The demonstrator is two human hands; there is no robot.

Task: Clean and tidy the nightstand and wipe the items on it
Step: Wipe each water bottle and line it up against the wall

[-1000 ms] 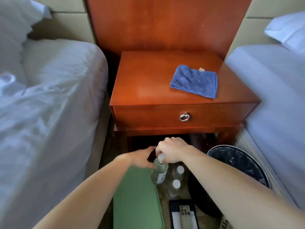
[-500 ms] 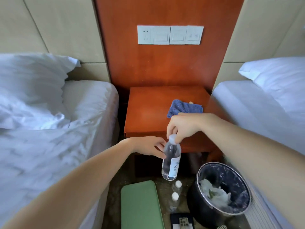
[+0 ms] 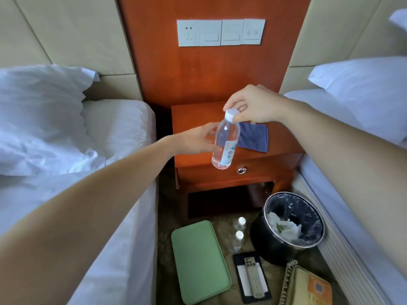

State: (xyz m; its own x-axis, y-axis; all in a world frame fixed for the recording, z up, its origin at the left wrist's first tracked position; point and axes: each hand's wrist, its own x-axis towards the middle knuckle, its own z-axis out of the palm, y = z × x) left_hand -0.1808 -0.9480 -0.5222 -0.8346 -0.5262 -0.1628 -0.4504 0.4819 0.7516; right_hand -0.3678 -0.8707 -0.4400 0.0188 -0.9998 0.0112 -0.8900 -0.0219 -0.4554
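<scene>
The bottle (image 3: 225, 144) is off the floor. One second ago it stood beside the two floor bottles (image 3: 240, 230). It now hangs tilted in front of the nightstand (image 3: 198, 115), level with the top's front edge.

The right hand (image 3: 253, 106) pinches the white cap between thumb and fingertips and carries the full weight. The left hand (image 3: 196, 139) has risen with it. Its fingers are extended at the bottle's side and are not wrapped round it.

Judgement: the bottle is next for wiping or for placing on the top. The blue cloth (image 3: 255, 138) lies within reach on the top, and the tray (image 3: 198, 260), remote (image 3: 252, 276) and floor bottles await handling.

Limits of view:
- The left fingertips lie behind the clear bottle, so contact cannot be confirmed.
- The right hand and the bottle cover part of the cloth.
- The label print is too small to read.
- The phone (image 3: 308, 287) is cut off by the frame edge.
</scene>
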